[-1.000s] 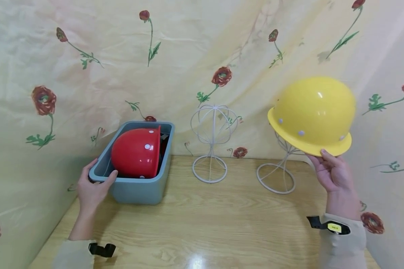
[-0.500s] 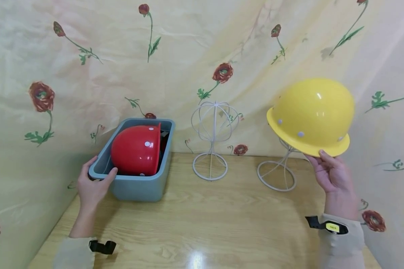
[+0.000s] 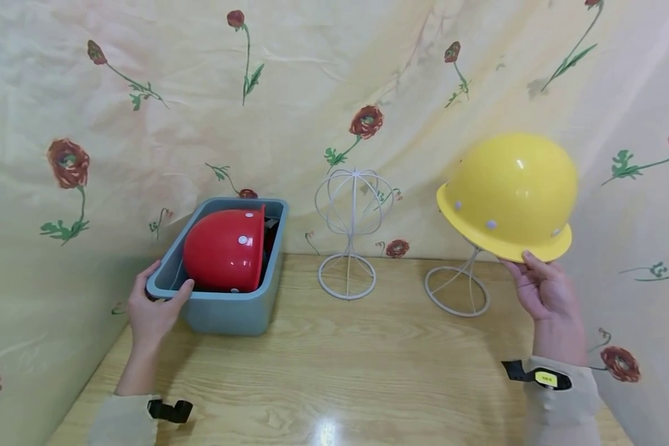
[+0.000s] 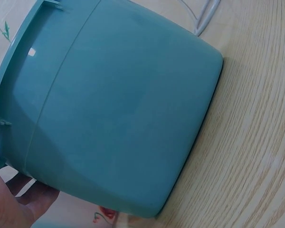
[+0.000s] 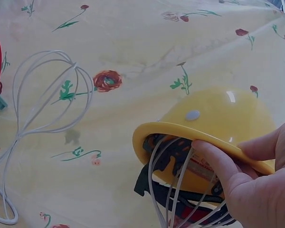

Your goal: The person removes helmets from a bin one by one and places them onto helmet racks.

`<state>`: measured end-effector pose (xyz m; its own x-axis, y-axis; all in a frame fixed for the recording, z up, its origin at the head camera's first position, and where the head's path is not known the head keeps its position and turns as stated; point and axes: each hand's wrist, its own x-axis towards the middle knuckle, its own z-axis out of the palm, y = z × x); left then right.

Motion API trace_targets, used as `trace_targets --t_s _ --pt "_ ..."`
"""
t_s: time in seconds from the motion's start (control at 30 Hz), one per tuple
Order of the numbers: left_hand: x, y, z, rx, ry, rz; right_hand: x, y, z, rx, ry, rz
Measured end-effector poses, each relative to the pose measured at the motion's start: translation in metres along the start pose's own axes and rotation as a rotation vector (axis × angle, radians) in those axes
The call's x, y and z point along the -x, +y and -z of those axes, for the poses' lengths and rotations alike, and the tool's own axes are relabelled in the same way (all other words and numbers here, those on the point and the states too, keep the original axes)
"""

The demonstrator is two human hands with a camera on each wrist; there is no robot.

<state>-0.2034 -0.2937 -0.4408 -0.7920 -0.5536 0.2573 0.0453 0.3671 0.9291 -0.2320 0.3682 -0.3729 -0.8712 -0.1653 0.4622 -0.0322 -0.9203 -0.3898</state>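
Head view: two helmets [image 3: 510, 192], two wire stands [image 3: 350, 235].

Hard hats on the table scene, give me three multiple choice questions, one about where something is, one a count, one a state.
1. Where is the red hard hat?
A. In the teal bin
B. On a wire stand
C. Flat on the table

2. How many wire stands are there?
A. One
B. Two
C. Four

3. What is the right hand doing?
A. Resting flat on the table
B. Hanging idle
C. Gripping the yellow hard hat by its brim

Answers: 1 A, it lies inside the bin. 2 B, the bare stand and one under the yellow hat. 3 C, fingers curl round the brim.
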Motion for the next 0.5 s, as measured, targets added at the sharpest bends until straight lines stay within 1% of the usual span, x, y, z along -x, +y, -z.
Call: trace_targets --t_s 0.3,0.5 --pt "0.0003 -0.0031 -0.0001 0.006 0.034 -0.025 0.0033 0.0054 0.0034 0.044 -0.009 0.026" --pt "0.0004 -0.0044 0.0003 0.009 0.032 -0.026 0.0061 0.0083 0.0057 0.048 0.004 0.025"
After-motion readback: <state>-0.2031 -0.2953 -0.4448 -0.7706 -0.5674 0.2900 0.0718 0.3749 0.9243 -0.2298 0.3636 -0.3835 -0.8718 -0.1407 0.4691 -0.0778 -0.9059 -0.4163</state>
